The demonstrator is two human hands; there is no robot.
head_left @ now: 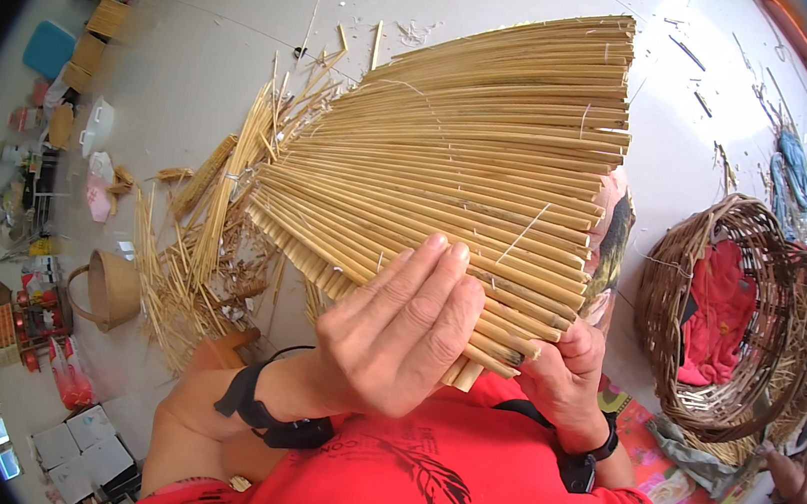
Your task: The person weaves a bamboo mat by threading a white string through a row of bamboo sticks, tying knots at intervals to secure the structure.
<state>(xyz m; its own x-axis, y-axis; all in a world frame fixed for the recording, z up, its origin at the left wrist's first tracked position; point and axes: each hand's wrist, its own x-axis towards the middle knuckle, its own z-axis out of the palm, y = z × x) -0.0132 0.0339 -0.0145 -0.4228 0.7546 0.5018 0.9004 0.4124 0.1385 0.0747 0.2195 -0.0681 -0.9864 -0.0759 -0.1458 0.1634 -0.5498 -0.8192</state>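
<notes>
A fan-shaped panel of tightly packed straw stalks (469, 129), joined with thin white threads, spans the middle of the view, narrowing toward the left. My left hand (399, 332) lies over its near edge, fingers pressed together on the stalks. At the panel's lower right corner my right hand (565, 373) grips the stalk ends, its fingers partly hidden under them. A patterned cloth (607, 237) shows beneath the panel's right side. Loose straw (210, 269) lies heaped to the left of the panel.
At right stand a wicker basket (662, 319) with red cloth inside and blue cord (792, 164); a co-worker's arm (790, 471) shows at the rim. A small woven basket (112, 287) sits at left, with boxes (78, 444) and a blue container (46, 47) farther out.
</notes>
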